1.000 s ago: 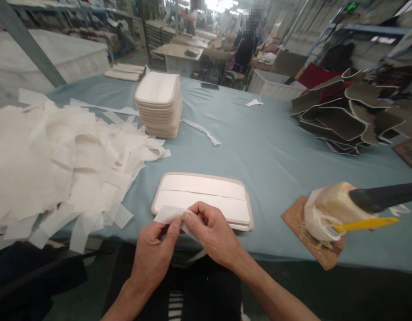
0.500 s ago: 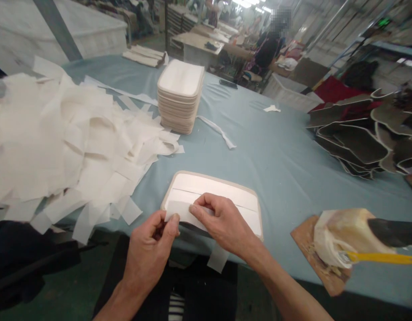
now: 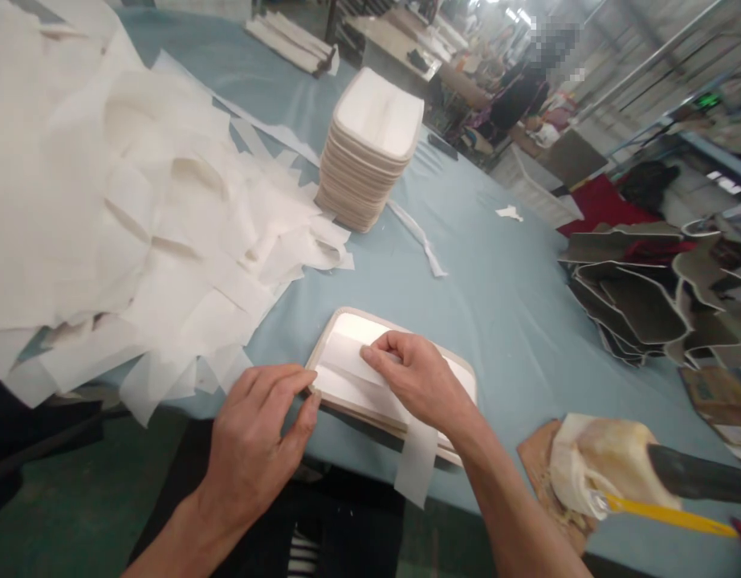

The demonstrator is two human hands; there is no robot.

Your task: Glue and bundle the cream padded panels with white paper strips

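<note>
A white rectangular panel with rounded corners and a beige rim [image 3: 466,373] lies near the table's front edge, seemingly over another layer. My left hand [image 3: 258,429] has its thumb and fingertips closed at the panel's left corner. Pinched in my right hand [image 3: 415,377] is a thin white strip [image 3: 352,359], which lies across the panel's face. The fingers of that hand hide part of the strip. A second pale strip [image 3: 417,461] hangs over the table edge beneath my right wrist.
Loose white strips [image 3: 183,241] are heaped on the left. A stack of similar panels [image 3: 367,160] stands behind. At right sit a glue-stained container [image 3: 604,457] with a yellow-handled tool and a pile of dark pieces [image 3: 635,297]. A person [image 3: 515,104] is in the background.
My left hand has let go of the strip end and moved to the panel's corner. The strip now lies farther back across the panel, still in my right hand. The view has tilted.
</note>
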